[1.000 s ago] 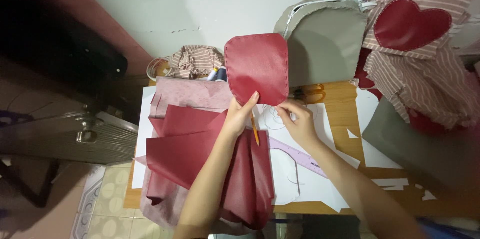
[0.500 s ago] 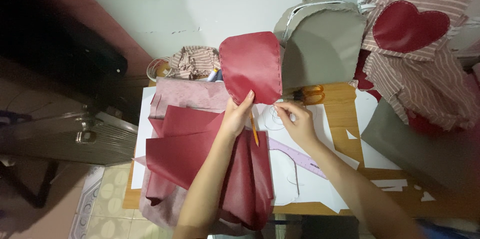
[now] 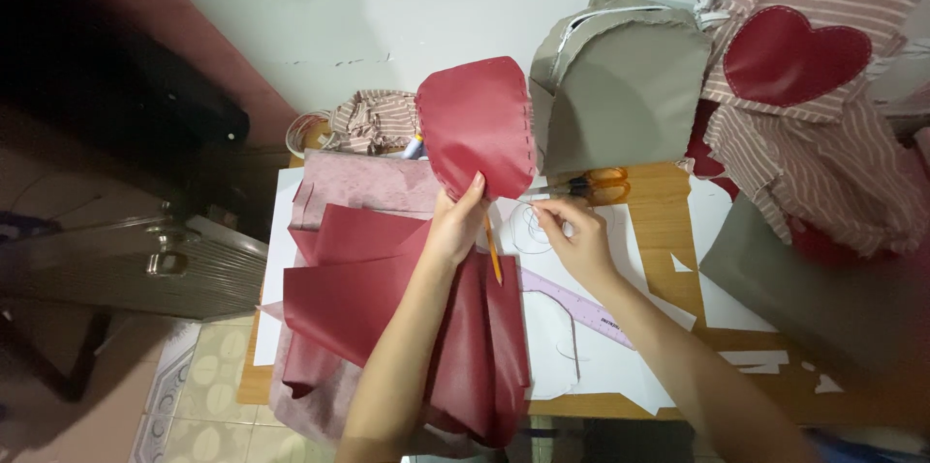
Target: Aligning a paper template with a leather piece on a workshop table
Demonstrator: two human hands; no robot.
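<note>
Against a pale wall, the wooden tabletop [image 3: 668,211] carried white paper patterns [image 3: 581,327], a lilac ruler [image 3: 581,303], orange-handled scissors [image 3: 593,184] and a stack of dark red sheets [image 3: 387,298] over pink cloth [image 3: 368,180]. A grey backpack [image 3: 625,85] stood upright at the wall, with striped fabric bearing a red heart [image 3: 790,58] to its right.

The left hand [image 3: 455,221] held a rounded red panel [image 3: 477,126] upright above the tabletop, its grip clamped on the panel's lower edge, thumb in front. A row of stitch marks ran down the panel's right edge. An orange pencil [image 3: 493,252] hung below that hand.

The right hand [image 3: 576,235] sat just right of and below the panel, its grip pinched together; a thin thread or needle appeared to lie between the fingertips, though this was too small to confirm. The panel's long axis ran roughly vertical, and the stitched edge faced the right hand, the nearer hand to that edge.
</note>
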